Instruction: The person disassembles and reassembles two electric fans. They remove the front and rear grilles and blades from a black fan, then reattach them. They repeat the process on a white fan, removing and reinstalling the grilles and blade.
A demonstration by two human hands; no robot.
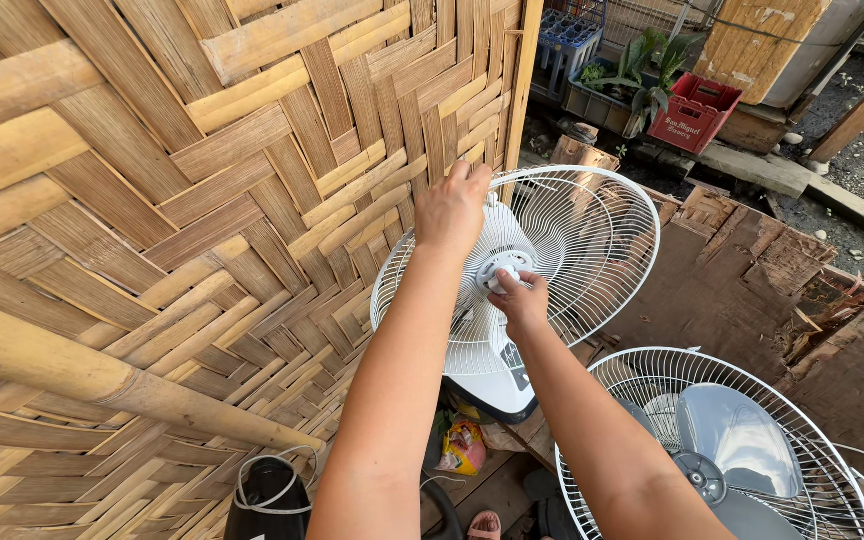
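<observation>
A white electric fan stands in front of me, its rear wire guard (592,235) facing up and open, with no blades on it. My left hand (452,205) grips the top rim of this guard. My right hand (518,298) is closed around the white hub nut (500,270) at the guard's centre. Below the guard sits the fan's white motor housing with a dark panel (504,375). At the lower right lies the front wire guard (832,470) with the grey fan blade (737,440) resting in it.
A woven bamboo wall (172,230) fills the left side. Worn plywood boards (752,290) lie behind the fan. A red crate (694,112), a blue crate (567,40) and green plants (642,65) stand at the top. A black object with white cord (270,492) sits below.
</observation>
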